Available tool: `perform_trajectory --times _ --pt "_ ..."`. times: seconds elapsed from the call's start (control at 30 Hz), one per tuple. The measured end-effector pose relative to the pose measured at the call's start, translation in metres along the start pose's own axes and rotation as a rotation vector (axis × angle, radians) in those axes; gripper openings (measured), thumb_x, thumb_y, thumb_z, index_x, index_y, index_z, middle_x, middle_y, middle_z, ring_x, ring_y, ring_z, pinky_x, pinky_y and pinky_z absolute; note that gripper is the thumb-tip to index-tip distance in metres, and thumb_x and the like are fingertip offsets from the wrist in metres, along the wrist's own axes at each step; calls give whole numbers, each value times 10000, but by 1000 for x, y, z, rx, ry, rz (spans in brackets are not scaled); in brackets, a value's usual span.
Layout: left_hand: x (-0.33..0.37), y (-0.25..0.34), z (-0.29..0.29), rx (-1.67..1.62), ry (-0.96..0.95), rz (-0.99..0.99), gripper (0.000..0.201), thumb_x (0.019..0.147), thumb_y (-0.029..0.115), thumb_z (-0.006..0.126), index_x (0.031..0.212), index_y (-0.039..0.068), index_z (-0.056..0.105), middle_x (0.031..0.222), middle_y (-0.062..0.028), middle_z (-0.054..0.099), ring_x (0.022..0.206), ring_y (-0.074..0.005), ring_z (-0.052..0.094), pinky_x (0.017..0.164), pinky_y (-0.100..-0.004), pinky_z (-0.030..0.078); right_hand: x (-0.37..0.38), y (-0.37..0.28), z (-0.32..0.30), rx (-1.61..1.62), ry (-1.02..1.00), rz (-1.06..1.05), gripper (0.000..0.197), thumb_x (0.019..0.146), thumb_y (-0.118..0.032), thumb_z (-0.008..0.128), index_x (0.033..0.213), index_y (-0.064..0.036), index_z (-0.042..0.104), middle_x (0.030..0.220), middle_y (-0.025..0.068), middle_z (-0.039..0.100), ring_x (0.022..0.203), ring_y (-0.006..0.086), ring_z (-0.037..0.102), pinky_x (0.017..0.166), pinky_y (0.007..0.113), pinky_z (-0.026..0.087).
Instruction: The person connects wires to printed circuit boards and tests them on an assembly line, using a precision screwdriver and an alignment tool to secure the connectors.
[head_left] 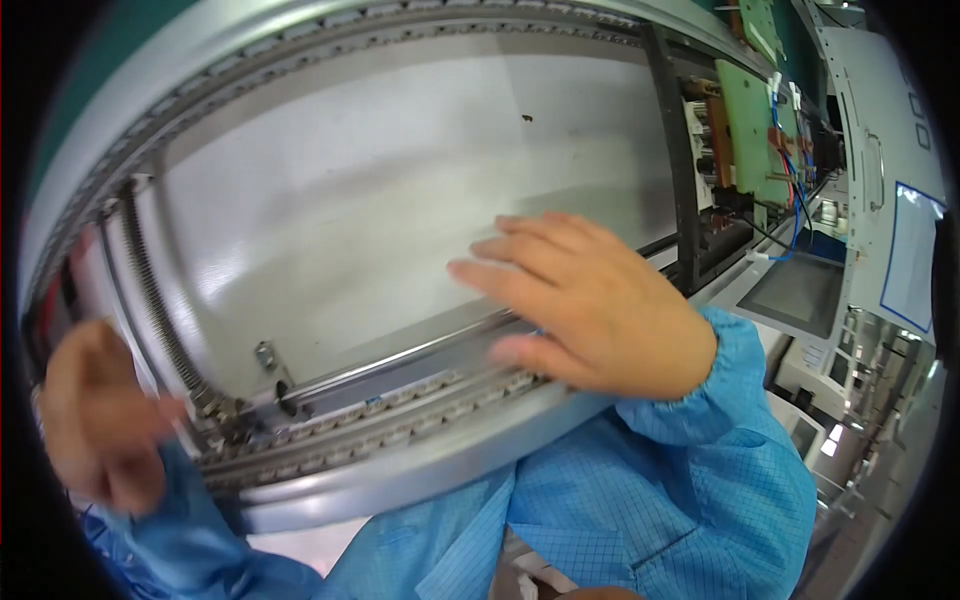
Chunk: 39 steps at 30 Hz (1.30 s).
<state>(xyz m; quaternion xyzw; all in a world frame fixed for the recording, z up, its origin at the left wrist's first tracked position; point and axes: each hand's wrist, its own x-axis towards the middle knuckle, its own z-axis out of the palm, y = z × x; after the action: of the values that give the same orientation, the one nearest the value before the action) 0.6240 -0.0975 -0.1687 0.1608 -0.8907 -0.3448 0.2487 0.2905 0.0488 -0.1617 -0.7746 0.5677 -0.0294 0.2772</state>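
My right hand [590, 305] is over the near rail of a metal conveyor frame, its fingers stretched out and apart, with nothing in it. Beneath and beside it runs a chain track [400, 425] along the near aluminium rail [400, 475]. At the far left, my left hand [105, 420] is smeared by motion close to the frame's left end. Its fingers look bent, but whether they hold anything is not visible. Near that hand are a long threaded rod [150, 285] and a small metal bracket [265, 355]. Both arms wear blue checked sleeves.
A pale flat panel [400, 190] lies inside the frame, with a small dark speck on it. Past a dark crossbar [672, 150] on the right stand a light green board [745, 130] and blue and red wires [795, 190]. Farther right is a light grey cabinet [885, 120] with a handle.
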Motion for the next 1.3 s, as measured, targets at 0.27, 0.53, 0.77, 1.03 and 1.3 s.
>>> perform_trajectory --times 0.27,0.53,0.77,1.03,1.3 --pt "16 -21 -4 -183 673 -172 283 785 -98 352 805 -30 626 630 17 456 547 -36 352 527 -184 246 -47 10 -8 -59 93 39 397 881 -314 533 1186 -60 527 1038 141 593 983 327 534 895 411 397" --pt "-11 -16 -10 -5 552 -251 317 757 -121 341 809 -22 639 613 25 458 537 -42 364 501 -195 262 -81 23 -14 -62 -73 191 402 911 -382 443 1160 -83 541 1044 138 620 970 334 573 865 430 431" --pt "-11 -21 -9 63 480 -325 363 711 -138 326 806 7 645 595 42 408 536 -43 358 492 -197 269 -92 34 -14 -113 -138 218 378 884 -381 445 1032 -71 604 988 149 632 932 338 592 823 452 457" --pt "-58 -43 -31 135 526 -552 313 738 -86 399 846 28 670 861 -53 659 771 -108 589 683 -227 460 -71 40 6 -276 17 142 356 871 -368 475 901 -51 633 856 169 644 816 373 615 732 476 485" --pt "-26 -2 -14 207 541 -510 327 724 -56 462 915 64 699 781 -132 667 722 -196 601 697 -310 476 -91 81 -2 -194 42 191 318 848 -290 512 870 19 586 931 233 585 900 416 522 766 474 414"
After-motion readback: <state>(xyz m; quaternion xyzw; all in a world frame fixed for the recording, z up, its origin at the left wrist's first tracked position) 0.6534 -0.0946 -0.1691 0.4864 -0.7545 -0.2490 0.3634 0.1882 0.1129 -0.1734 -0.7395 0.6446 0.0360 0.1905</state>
